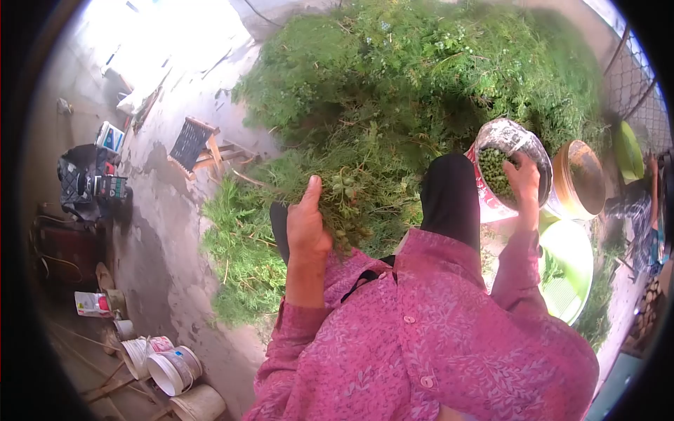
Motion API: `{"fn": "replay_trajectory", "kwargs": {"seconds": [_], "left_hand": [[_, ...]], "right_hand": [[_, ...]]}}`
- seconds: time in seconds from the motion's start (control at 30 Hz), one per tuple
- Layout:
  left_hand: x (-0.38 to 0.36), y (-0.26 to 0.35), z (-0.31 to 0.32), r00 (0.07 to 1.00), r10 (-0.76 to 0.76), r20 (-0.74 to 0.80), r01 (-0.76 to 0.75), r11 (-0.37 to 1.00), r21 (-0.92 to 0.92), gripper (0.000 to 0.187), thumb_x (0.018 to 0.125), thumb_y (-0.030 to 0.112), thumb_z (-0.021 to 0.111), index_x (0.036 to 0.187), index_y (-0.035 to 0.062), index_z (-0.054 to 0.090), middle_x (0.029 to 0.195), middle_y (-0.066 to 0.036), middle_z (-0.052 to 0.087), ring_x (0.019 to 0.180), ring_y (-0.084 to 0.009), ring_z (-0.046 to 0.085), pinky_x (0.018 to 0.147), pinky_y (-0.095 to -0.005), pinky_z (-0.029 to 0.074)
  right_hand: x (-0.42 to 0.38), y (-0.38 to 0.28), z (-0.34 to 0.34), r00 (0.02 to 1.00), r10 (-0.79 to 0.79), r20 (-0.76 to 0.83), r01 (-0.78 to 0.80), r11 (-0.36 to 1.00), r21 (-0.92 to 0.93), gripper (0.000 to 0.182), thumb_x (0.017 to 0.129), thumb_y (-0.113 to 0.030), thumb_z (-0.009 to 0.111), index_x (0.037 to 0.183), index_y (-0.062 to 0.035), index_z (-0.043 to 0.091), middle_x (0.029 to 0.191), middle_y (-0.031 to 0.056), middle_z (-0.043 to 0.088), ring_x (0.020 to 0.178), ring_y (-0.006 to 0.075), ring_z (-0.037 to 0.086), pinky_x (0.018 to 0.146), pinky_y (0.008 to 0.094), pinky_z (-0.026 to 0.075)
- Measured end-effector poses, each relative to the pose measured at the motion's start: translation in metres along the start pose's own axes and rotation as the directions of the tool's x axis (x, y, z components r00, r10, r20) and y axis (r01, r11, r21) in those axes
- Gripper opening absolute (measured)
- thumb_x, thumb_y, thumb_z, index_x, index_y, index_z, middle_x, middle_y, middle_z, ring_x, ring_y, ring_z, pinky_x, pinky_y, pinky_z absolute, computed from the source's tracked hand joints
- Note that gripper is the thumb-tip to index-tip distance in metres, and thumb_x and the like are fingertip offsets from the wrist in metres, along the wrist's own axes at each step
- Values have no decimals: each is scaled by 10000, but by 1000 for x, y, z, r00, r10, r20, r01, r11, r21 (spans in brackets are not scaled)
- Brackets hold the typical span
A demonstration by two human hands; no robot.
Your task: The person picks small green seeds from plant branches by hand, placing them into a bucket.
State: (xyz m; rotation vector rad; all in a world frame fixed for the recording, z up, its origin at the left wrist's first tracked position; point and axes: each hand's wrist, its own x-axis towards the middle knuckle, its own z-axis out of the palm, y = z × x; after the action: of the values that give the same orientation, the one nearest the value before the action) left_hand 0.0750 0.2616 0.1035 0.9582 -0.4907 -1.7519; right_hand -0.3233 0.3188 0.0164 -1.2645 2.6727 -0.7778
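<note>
My left hand [307, 223] is closed round a leafy evergreen branch [344, 193] that carries clusters of small green cones, its thumb pointing up. On the other side, my right hand [523, 177] reaches into a white and red bucket [484, 203] beside my knee. Its fingers are bent and slightly apart over the small green cones [496, 168] in the bucket, with no object visible between them. The fingertips are partly hidden against the cones.
A large heap of cut evergreen branches [421, 63] lies ahead. Right of the bucket stand a second bucket [586, 179] and a light green basin [576, 281]. A small wooden stool [193, 147] is at left. Several white buckets [174, 372] stand at lower left, and a wire fence [639, 84] runs far right.
</note>
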Motion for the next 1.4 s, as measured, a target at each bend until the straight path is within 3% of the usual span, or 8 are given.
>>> {"fn": "replay_trajectory", "kwargs": {"seconds": [0.2, 0.33, 0.6, 0.77, 0.9, 1.1, 1.17, 1.4], "left_hand": [[2, -7, 3, 999, 15, -46, -14, 1000, 15, 249, 890, 165, 526, 1018, -49, 527, 912, -139, 614, 753, -243, 631, 642, -355, 551], [0, -9, 1, 991, 74, -116, -74, 997, 4, 257, 878, 150, 549, 1038, -49, 524, 958, -133, 602, 787, -226, 623, 654, -345, 544], [-6, -12, 2, 988, 126, -86, -124, 992, 34, 244, 868, 128, 562, 1065, -11, 533, 977, -103, 602, 816, -197, 611, 702, -324, 520], [-10, -18, 3, 980, 199, -8, -197, 976, 93, 231, 869, 125, 560, 1070, 14, 536, 961, -77, 602, 816, -180, 603, 711, -301, 515], [-9, -22, -2, 981, 193, 22, -195, 975, 109, 222, 880, 141, 546, 1063, 15, 540, 956, -83, 607, 803, -180, 605, 702, -299, 515], [-12, -7, -7, 996, 90, 4, -89, 983, 158, 264, 914, 195, 483, 1036, -29, 550, 861, -122, 631, 712, -208, 619, 651, -326, 531], [-11, -6, -8, 998, 60, -6, -58, 986, 158, 281, 920, 206, 470, 1027, -40, 555, 840, -129, 634, 693, -215, 621, 634, -329, 536], [-17, -15, -1, 993, 114, 42, -121, 949, 292, 289, 917, 222, 488, 1008, -38, 575, 814, -121, 635, 687, -185, 622, 600, -298, 533]], "right_hand": [[-66, -156, -3, 864, -473, 169, 153, 568, 809, 268, 755, -147, 683, 970, -5, 613, 848, 78, 637, 741, 124, 587, 658, 245, 485], [-112, -217, 2, 653, -698, 295, 226, 551, 803, 359, 700, -173, 736, 966, 12, 580, 764, 106, 591, 644, 142, 557, 593, 269, 469], [-123, -236, 25, 750, -600, 277, 166, 576, 800, 437, 670, -169, 770, 992, 10, 535, 815, 76, 588, 679, 104, 540, 609, 246, 458], [-121, -236, 34, 736, -665, 124, 341, 523, 781, 385, 664, -193, 733, 919, 25, 544, 818, 175, 575, 734, 307, 572, 657, 348, 460], [-119, -230, 39, 732, -652, 197, 358, 614, 703, 312, 718, -159, 702, 930, 16, 554, 838, 88, 589, 743, 154, 552, 669, 271, 449], [-100, -218, 29, 541, -515, 665, -488, 452, 747, 160, 792, -112, 571, 915, -14, 543, 792, 57, 569, 684, 163, 598, 546, 267, 468], [-93, -205, 36, 379, -578, 723, -824, 144, 548, 142, 814, -81, 526, 950, -40, 525, 822, 38, 567, 688, 146, 596, 529, 235, 474], [-91, -202, 43, 342, -499, 797, -917, 9, 399, 148, 864, -142, 527, 982, -51, 533, 802, 45, 570, 653, 153, 561, 497, 234, 456]]}}
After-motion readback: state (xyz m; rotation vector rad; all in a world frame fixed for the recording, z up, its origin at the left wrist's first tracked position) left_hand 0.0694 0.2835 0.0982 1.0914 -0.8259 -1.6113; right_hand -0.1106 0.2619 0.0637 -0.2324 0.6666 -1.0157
